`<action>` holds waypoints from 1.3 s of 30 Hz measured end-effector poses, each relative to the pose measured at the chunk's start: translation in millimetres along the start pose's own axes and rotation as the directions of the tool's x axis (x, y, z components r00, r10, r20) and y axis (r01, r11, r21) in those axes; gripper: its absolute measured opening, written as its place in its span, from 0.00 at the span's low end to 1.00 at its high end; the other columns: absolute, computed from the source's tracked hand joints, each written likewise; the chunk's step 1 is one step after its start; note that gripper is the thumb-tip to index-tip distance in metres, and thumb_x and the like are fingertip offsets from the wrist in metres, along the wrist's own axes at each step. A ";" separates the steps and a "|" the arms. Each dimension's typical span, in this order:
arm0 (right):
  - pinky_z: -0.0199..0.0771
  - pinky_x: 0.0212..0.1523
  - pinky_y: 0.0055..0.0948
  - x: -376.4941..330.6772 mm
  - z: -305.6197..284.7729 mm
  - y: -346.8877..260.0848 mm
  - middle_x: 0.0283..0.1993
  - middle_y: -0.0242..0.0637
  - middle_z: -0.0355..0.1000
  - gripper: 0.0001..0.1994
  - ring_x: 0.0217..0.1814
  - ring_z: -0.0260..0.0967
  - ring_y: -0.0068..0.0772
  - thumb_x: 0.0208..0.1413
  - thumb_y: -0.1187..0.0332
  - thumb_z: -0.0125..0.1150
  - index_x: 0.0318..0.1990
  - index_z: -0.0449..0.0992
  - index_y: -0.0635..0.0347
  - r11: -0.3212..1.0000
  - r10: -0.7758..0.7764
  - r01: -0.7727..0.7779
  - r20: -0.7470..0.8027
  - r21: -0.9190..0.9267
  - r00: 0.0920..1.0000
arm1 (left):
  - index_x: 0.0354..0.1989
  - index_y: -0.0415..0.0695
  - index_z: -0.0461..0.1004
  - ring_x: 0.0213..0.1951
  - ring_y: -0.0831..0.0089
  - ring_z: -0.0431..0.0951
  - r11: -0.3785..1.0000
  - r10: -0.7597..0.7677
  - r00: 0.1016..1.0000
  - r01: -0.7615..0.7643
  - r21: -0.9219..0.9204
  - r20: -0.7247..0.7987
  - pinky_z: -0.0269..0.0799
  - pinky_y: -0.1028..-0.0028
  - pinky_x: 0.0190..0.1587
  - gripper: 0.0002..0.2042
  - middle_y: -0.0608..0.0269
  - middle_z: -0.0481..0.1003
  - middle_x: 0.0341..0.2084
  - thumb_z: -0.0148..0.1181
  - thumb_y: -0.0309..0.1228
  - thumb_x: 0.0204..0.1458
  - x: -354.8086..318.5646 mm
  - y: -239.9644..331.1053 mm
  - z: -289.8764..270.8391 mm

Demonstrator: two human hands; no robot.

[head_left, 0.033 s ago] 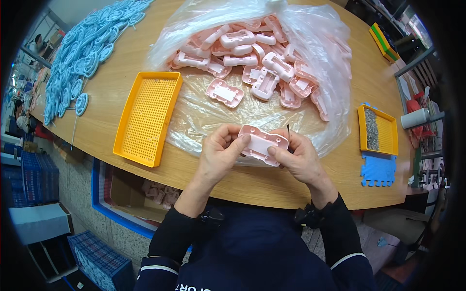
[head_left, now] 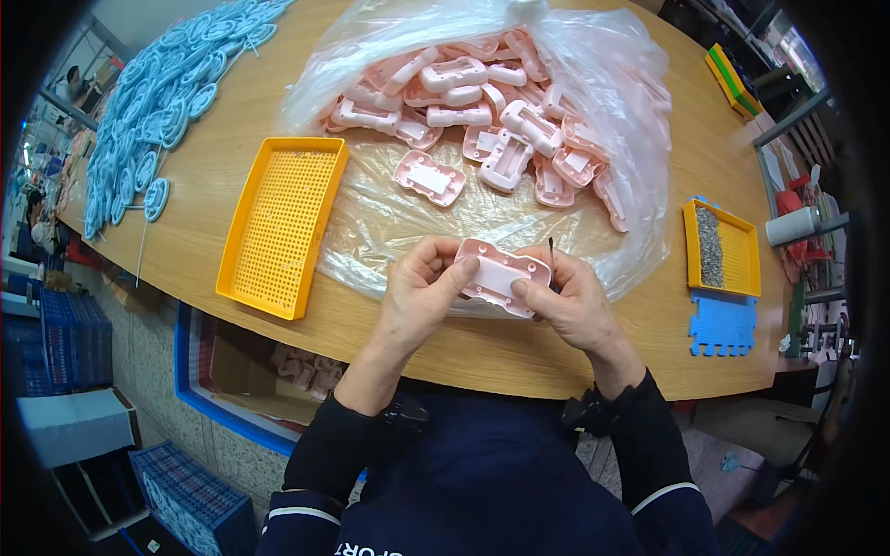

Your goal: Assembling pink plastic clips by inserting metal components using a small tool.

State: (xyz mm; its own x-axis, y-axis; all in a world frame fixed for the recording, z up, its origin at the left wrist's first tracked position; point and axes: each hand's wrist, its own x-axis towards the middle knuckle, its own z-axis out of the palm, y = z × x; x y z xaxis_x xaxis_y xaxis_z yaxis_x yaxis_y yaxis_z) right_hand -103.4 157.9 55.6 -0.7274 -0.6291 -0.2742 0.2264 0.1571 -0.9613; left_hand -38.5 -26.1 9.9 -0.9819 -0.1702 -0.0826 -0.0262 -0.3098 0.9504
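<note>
Between both hands, a pink plastic housing is gripped, seemingly under inspection; next likely needs the thin tool.

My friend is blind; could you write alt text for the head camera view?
Both hands, left hand and right hand, hold a pink plastic part over a wooden table. Behind lie a clear bag of pink parts and an orange tray.
</note>
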 end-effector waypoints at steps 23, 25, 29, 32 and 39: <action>0.63 0.26 0.13 11.7 -22.8 1.9 0.31 0.23 0.71 0.14 0.27 0.62 0.10 0.56 0.65 0.60 0.46 0.73 0.62 0.992 -0.040 0.049 -0.075 0.118 0.996 | 0.43 0.47 0.68 0.38 0.77 0.76 0.879 -0.267 0.934 0.337 -0.338 0.237 0.75 0.72 0.41 0.11 0.66 0.74 0.37 0.56 0.38 0.57 40.1 3.2 15.3; 0.63 0.26 0.13 12.4 -23.9 2.9 0.31 0.23 0.71 0.13 0.26 0.62 0.10 0.57 0.65 0.60 0.46 0.73 0.62 0.991 -0.042 0.051 -0.075 0.125 0.996 | 0.43 0.45 0.70 0.36 0.78 0.74 0.868 -0.271 0.939 0.334 -0.367 0.213 0.74 0.74 0.37 0.13 0.65 0.74 0.36 0.57 0.40 0.56 40.3 5.5 18.8; 0.63 0.26 0.13 12.7 -24.2 3.2 0.31 0.24 0.71 0.13 0.26 0.62 0.10 0.57 0.65 0.60 0.46 0.73 0.62 0.989 -0.038 0.051 -0.094 0.139 0.995 | 0.47 0.46 0.68 0.40 0.76 0.76 0.836 -0.254 0.927 0.354 -0.418 0.276 0.75 0.72 0.42 0.13 0.64 0.75 0.40 0.55 0.38 0.58 42.2 2.9 15.3; 0.63 0.26 0.13 13.0 -23.9 2.7 0.31 0.24 0.71 0.13 0.26 0.62 0.10 0.56 0.65 0.60 0.45 0.73 0.62 0.991 -0.053 0.063 -0.088 0.119 0.995 | 0.48 0.45 0.68 0.41 0.76 0.76 0.859 -0.257 0.934 0.338 -0.383 0.248 0.75 0.73 0.42 0.14 0.64 0.75 0.41 0.55 0.38 0.58 42.1 0.2 14.8; 0.63 0.27 0.13 13.3 -22.5 5.7 0.30 0.23 0.70 0.12 0.27 0.62 0.09 0.56 0.66 0.59 0.45 0.73 0.62 0.992 -0.061 0.068 -0.078 0.102 0.995 | 0.45 0.45 0.69 0.38 0.79 0.75 0.930 -0.174 0.966 0.225 -0.290 0.191 0.74 0.76 0.42 0.11 0.65 0.75 0.38 0.55 0.36 0.58 37.1 1.5 20.1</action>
State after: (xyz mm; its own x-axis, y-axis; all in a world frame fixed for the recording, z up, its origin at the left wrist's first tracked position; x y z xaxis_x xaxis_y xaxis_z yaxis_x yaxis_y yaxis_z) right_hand -126.3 167.5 45.9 -0.7880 -0.5762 -0.2168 0.2412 0.0350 -0.9699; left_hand -78.8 -14.1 14.3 -0.9798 0.0686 -0.1881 -0.1913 -0.5976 0.7786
